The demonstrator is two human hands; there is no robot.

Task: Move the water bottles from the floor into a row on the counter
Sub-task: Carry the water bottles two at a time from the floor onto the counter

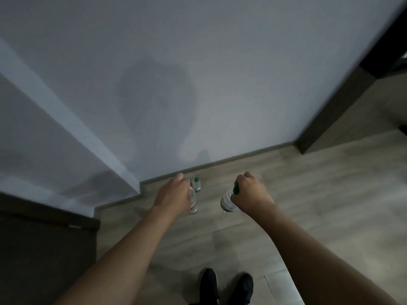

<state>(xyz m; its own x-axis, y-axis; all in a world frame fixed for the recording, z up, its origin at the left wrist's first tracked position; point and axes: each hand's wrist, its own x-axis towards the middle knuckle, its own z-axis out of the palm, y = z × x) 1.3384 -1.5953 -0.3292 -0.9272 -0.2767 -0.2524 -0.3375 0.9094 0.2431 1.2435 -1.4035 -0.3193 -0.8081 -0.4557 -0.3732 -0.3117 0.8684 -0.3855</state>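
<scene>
Right hand point(248, 191) grips a clear water bottle point(229, 200) by its green cap; left hand point(174, 193) curls round a second bottle point(193, 201), both apparently above the wood floor point(308, 194). A third bottle point(197, 184) stands on the floor by the baseboard point(242, 156) of the white wall point(198, 62), with black shoes point(226, 285) nearer the camera.

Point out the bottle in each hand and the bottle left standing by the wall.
Left-hand bottle point(193, 200): head view, clear body below the hand.
Right-hand bottle point(228, 200): head view, clear body under the green cap.
Standing bottle point(196, 184): head view, neck below its green cap.
</scene>
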